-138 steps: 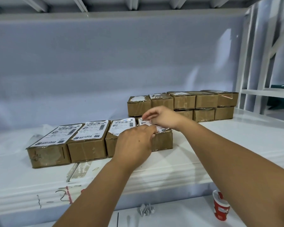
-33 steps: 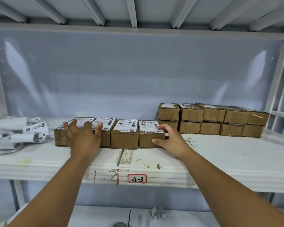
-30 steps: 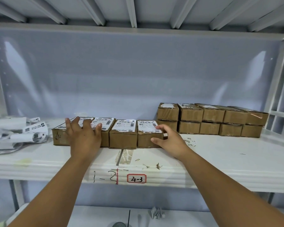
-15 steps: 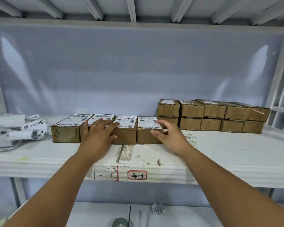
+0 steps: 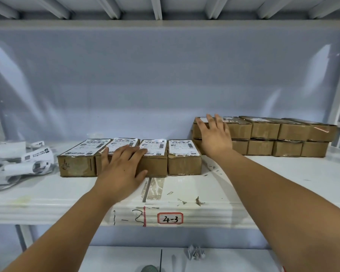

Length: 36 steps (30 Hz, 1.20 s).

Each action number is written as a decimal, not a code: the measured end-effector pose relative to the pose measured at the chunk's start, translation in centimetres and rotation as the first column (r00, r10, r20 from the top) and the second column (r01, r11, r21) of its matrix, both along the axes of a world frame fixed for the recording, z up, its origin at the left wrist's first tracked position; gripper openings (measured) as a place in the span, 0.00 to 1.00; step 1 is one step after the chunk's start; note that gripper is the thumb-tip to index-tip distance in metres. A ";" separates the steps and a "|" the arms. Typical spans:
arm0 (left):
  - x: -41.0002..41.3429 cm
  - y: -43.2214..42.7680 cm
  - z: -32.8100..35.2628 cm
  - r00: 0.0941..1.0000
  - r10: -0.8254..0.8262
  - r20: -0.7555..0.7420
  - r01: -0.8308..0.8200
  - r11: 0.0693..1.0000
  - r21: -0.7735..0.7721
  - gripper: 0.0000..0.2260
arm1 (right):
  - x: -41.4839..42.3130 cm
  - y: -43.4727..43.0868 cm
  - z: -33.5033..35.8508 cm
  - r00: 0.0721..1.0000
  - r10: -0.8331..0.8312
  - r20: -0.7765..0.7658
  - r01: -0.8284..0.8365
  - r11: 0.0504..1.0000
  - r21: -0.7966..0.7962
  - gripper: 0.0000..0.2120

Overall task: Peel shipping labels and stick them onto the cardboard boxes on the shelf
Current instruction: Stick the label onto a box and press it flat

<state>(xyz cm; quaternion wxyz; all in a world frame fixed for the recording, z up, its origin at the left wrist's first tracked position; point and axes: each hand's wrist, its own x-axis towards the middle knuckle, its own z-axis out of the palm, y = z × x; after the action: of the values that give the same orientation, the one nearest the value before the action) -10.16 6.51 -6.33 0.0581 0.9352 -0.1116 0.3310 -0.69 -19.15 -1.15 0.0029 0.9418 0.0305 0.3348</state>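
reach for next box: right hand [image 5: 214, 138], fingers [image 5: 210, 122] straight and released, lies on the top left box [image 5: 196, 132] of the stack [image 5: 294, 132], right of the labelled row [image 5: 185, 161]; left hand [image 5: 122, 167] rests flat there, grasping nothing. best: grip its sides, lift clear of neighbours; labels [image 5: 18, 163] wait far left.

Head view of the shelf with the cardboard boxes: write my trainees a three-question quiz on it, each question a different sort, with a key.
1. How many boxes in the front row carry labels?
2. True or false: the left hand grips a peeled label.
3. The right hand rests on: A the front row; B the two-tier stack; C nothing at all.
Key: 1 four; 2 false, it lies flat on the front row; 3 B.
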 end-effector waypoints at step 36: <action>-1.3 -0.5 0.4 0.995 0.047 0.091 -0.070 0.961 0.266 0.25 | -11.0 -3.6 -3.6 0.973 0.230 0.020 -0.231 0.972 0.052 0.30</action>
<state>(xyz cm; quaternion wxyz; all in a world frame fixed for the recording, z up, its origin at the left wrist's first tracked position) -11.48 5.98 -5.95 -0.0840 0.9226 -0.1303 0.3532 -11.69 -22.72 -4.72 -0.0613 0.9293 0.1305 0.3400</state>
